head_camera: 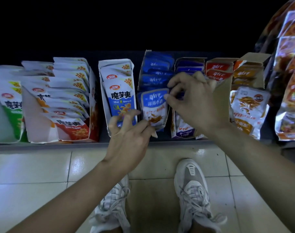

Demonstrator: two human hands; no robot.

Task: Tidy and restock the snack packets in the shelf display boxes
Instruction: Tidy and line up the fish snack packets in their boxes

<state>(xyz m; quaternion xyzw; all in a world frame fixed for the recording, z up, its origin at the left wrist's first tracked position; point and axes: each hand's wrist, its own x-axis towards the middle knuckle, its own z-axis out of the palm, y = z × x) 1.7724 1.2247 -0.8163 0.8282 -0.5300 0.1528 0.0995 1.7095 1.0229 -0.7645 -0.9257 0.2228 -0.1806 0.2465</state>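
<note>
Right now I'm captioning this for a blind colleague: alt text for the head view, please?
Two hands hold a blue snack packet at its display box front: left hand pinching the lower corner, right hand the top corner. More full boxes line the shelf.

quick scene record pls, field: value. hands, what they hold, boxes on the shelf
setting: shelf of open display boxes, tiled floor below
left hand: pinches lower edge of front blue packet
right hand: pinches same packet's top right corner
packet state: roughly upright at front of blue box, more packets behind it
left neighbour: white-and-blue box
right neighbours: purple box partly hidden by right hand, then red box, orange box
</note>
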